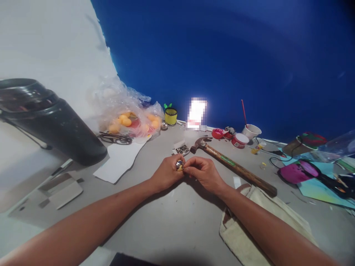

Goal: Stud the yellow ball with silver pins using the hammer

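My left hand point(166, 171) is closed in a pinch round a small shiny round piece point(179, 165) with a yellowish part, held just above the grey table point(166, 221). My right hand point(203, 171) meets it from the right, fingertips pinched against the same piece. What exactly the piece is I cannot make out. Just beyond the hands lies a small open box of shiny beads point(182, 149). A wooden-handled hammer point(233, 166) lies diagonally to the right of my right hand.
A black cylinder point(52, 122) lies at left beside white paper point(119, 160), spectacles point(115, 138) and a plastic bag of yellow balls point(130, 114). A yellow pot point(171, 116), red-white tubs point(240, 140), a cup point(252, 131), coloured papers point(318, 181) and a beige cloth point(260, 218) lie around.
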`<state>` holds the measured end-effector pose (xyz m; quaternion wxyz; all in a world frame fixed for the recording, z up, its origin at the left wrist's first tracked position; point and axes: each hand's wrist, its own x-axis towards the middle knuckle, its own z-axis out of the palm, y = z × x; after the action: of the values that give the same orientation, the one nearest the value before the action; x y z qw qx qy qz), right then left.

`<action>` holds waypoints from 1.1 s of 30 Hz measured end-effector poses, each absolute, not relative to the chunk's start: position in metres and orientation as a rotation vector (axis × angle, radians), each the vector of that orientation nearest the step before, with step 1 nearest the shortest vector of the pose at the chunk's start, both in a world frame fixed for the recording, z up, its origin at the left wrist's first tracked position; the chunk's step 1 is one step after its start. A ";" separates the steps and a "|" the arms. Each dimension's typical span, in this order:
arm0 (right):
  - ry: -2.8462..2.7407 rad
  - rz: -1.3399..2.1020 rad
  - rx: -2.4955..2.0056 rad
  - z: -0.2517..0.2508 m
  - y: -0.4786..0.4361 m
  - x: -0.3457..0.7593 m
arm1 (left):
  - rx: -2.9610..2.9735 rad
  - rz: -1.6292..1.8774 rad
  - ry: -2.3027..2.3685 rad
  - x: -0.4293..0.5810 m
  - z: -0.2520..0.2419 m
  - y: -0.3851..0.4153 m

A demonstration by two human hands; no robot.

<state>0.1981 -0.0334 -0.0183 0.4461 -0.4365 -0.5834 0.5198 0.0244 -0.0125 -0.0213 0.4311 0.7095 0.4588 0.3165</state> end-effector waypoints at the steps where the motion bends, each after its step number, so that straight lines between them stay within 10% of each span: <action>1: -1.435 1.294 -1.081 -0.019 -0.033 0.198 | 1.787 0.786 1.158 0.025 -0.022 -0.013; 33: -1.012 1.660 -1.134 -0.024 -0.032 0.196 | 2.067 0.733 1.340 0.029 -0.026 -0.017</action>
<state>0.1963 -0.0316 -0.0238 0.4308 -0.4548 -0.4059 0.6655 0.0287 -0.0171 -0.0262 0.2817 0.7718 0.5001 0.2737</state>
